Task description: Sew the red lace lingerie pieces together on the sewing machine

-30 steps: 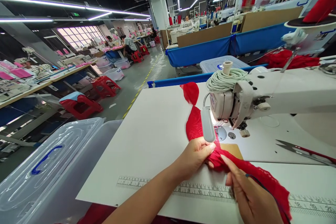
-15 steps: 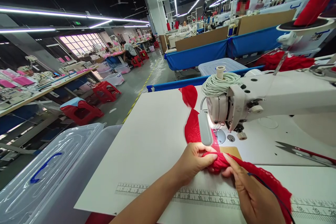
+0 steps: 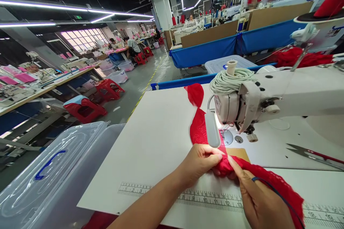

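My left hand pinches a gathered edge of red lace fabric just in front of the sewing machine. Close beside it, my right hand grips the same fabric, index finger laid along the fold. The cloth trails off to the right beneath my right forearm. Beyond the hands, a joined red piece lies flat, running under the pale oblong guard by the needle. The needle tip itself is hidden. A dark blue cord loops around a finger of my right hand.
A printed ruler runs along the table's near side. Scissors lie open-bladed at right. A lidded clear bin stands at left. Coiled pale cord sits on the machine head; red stools and workers are farther off.
The view has shifted slightly, so the machine appears farther right. My right index finger has moved in against the left fingertips, and the fold sits flatter between both hands.
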A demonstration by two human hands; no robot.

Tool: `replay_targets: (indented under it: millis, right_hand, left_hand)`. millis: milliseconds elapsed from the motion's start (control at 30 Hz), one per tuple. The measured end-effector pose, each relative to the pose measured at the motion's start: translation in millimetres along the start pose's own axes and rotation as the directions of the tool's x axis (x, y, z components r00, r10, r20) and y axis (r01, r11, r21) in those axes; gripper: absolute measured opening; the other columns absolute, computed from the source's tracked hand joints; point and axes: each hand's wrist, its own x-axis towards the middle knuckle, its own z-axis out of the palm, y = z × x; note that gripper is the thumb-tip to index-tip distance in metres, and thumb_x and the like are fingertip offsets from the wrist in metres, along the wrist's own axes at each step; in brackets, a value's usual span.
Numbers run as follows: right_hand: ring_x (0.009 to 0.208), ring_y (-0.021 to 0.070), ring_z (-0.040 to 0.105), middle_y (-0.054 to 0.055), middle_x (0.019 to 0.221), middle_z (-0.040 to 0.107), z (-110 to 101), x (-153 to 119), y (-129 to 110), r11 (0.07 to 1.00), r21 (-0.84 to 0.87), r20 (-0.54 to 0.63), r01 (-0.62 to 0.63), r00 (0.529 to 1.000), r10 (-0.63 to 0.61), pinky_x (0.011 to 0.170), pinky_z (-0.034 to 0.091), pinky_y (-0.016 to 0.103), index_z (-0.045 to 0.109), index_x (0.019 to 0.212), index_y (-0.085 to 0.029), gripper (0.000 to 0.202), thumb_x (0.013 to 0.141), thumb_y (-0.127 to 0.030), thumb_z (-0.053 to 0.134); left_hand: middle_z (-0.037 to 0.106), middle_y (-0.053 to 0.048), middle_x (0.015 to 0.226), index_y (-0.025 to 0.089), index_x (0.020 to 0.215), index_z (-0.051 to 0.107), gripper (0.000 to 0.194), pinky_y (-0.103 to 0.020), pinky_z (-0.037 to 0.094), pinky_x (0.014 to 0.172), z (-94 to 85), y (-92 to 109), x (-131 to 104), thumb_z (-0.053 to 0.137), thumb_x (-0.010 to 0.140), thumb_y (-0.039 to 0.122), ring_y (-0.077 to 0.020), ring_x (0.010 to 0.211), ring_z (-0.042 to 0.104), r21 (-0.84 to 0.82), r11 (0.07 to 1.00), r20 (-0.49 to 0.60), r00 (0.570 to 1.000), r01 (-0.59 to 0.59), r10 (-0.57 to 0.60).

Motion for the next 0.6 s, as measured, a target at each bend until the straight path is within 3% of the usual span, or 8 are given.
replay_targets:
  millis: [300, 600]
  right_hand:
    - [0.063, 0.0185, 0.071, 0.005, 0.083, 0.073, -5.4, 4.9, -3.7, 0.99, -0.11, -0.014, 0.089, 0.996, -0.091, 0.053, 0.056, 0.025, 0.029, 0.152, -0.016, 0.057, 0.096, -0.013, 0.036]
    - [0.064, 0.0193, 0.071, 0.007, 0.087, 0.074, -2.7, 1.2, -2.8, 0.982, -0.164, -0.005, 0.097, 0.995, -0.099, 0.054, 0.056, 0.026, 0.027, 0.153, -0.014, 0.058, 0.095, -0.014, 0.034]
  left_hand:
    - [0.06, -0.004, 0.062, 0.011, 0.062, 0.063, 0.024, -0.023, 0.043, 0.06, -2.1, -4.3, 2.1, 0.059, 0.075, 0.031, -0.012, 0.06, 0.054, 0.022, 1.0, 0.027, 1.0, -0.017, 0.016]
    - [0.061, -0.004, 0.064, 0.011, 0.069, 0.068, 0.022, -0.022, 0.042, 0.058, -4.2, -6.4, 1.3, 0.061, 0.074, 0.031, -0.0105, 0.057, 0.053, 0.038, 0.999, 0.008, 1.0, -0.003, 0.003]
